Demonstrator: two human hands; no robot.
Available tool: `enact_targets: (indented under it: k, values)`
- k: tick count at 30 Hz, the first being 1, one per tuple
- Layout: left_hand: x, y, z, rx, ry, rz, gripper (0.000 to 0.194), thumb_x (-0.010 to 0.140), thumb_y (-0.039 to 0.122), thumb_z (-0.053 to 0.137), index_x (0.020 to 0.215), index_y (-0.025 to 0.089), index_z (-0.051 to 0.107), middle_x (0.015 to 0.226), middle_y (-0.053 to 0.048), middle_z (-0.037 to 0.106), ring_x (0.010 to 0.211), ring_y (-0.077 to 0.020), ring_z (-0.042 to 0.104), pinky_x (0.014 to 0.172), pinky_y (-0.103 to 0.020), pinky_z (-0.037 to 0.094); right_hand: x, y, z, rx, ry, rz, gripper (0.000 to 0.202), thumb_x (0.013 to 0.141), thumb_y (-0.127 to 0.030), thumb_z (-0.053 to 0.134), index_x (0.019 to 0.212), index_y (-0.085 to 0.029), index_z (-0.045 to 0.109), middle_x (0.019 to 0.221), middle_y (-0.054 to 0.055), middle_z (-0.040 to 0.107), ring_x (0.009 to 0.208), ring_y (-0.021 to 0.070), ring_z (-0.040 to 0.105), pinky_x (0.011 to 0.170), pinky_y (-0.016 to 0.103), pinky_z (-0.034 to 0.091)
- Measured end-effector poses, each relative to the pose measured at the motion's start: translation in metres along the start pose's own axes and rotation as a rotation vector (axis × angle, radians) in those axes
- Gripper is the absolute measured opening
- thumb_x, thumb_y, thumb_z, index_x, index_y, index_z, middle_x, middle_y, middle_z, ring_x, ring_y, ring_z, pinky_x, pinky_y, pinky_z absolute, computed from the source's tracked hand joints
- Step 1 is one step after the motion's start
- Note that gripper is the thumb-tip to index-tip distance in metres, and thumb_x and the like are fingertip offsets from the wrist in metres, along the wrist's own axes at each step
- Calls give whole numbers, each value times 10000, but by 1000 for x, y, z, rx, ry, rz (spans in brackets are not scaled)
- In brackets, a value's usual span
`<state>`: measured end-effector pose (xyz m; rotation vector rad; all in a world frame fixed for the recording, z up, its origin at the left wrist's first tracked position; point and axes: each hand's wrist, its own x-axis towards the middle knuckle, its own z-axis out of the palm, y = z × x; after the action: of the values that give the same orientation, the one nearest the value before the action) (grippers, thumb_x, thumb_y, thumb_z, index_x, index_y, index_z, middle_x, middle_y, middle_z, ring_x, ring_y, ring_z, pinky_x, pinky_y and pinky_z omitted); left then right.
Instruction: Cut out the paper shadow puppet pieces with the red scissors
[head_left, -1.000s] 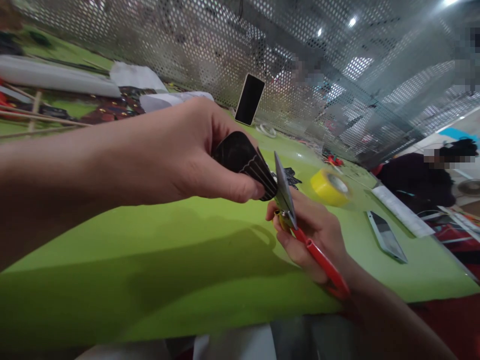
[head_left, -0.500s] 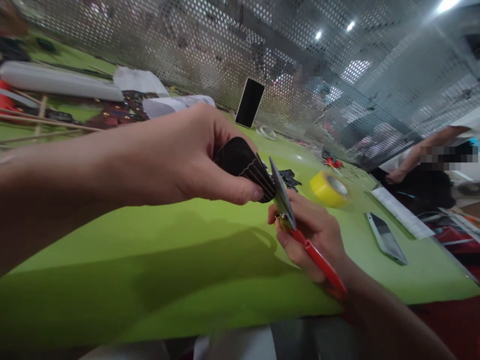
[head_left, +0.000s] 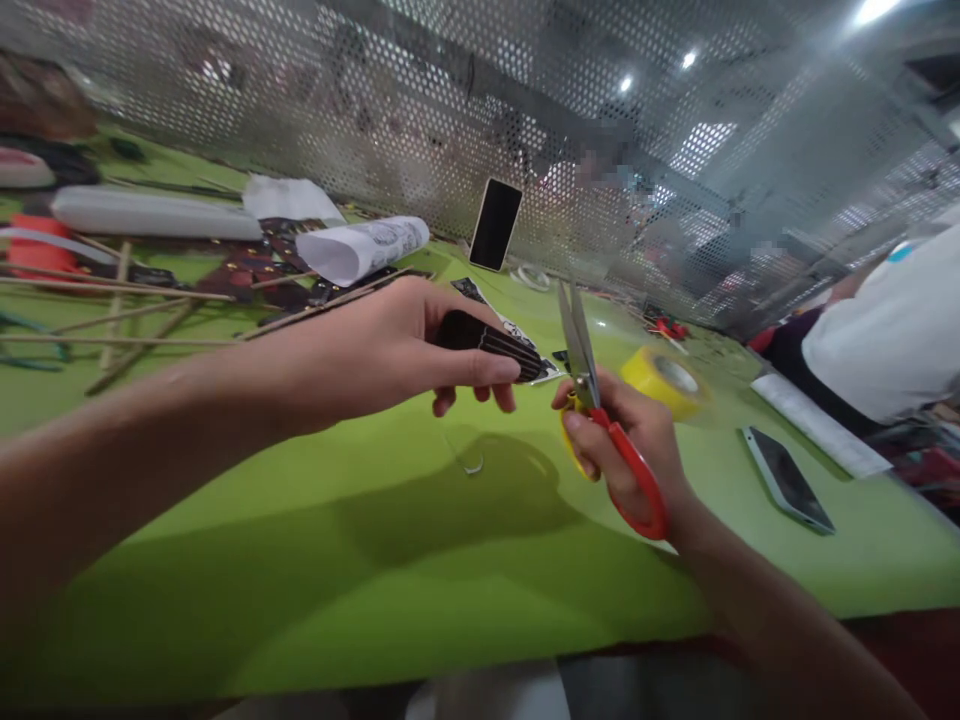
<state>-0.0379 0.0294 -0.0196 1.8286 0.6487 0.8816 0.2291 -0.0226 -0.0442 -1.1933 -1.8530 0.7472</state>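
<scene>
My left hand [head_left: 420,350] pinches a stack of black pieces with pale edges [head_left: 491,345] between thumb and fingers, above the green tabletop [head_left: 315,600]. To its right, my right hand [head_left: 634,430] grips scissors with one red and one yellow handle [head_left: 637,485]. The scissor blades point up, slightly parted, and stand a little apart from the black stack. Behind the stack lies a black-and-white patterned strip [head_left: 480,295], partly hidden by my left hand. A small pale curved scrap [head_left: 473,467] is on the tabletop below.
A yellow tape roll [head_left: 660,382] stands behind my right hand, with a phone [head_left: 787,480] and white paper roll [head_left: 821,425] farther right. Another phone [head_left: 496,225] leans against the perforated metal screen [head_left: 420,130]. Wooden sticks [head_left: 150,310] and printed paper [head_left: 364,248] lie left. A person in white [head_left: 889,310] is at right.
The scissors have moved away from the black stack and opened slightly. A pale curved scrap now shows on the tabletop. My view has shifted, and the person at right has moved closer.
</scene>
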Motion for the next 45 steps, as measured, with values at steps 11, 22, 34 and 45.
enact_targets:
  k: [11, 22, 34, 45]
  values:
    - [1, -16, 24, -489, 251, -263, 121, 912, 236, 821, 873, 132, 869, 734, -31, 713, 618, -110, 616, 585, -212, 567, 5, 10, 1, 144, -74, 137, 242, 1003, -427, 739, 1026, -202, 653, 603, -93, 503, 443, 106, 460, 421, 271, 396]
    - [-4, -12, 34, -451, 289, -124, 76, 834, 115, 901, 815, 174, 856, 795, -10, 803, 712, -117, 728, 743, -235, 610, -2, 7, 6, 291, -130, 131, 202, 1036, -382, 728, 1089, -205, 646, 711, -74, 530, 549, 97, 494, 516, 243, 433]
    - [-5, -7, 39, -436, 360, -92, 118, 951, 136, 812, 847, 164, 859, 820, -4, 794, 637, -77, 695, 643, -162, 639, -1, -4, 4, 125, -189, 30, 372, 965, -499, 788, 1173, -229, 640, 973, 20, 536, 779, 170, 509, 662, 319, 470]
    - [-2, -8, 40, -492, 406, -63, 63, 954, 181, 866, 896, 157, 862, 839, -22, 819, 656, -134, 787, 626, -206, 694, -4, -7, 5, 53, -85, 34, 409, 964, -586, 802, 1161, -256, 660, 1137, 74, 584, 907, 212, 584, 741, 364, 572]
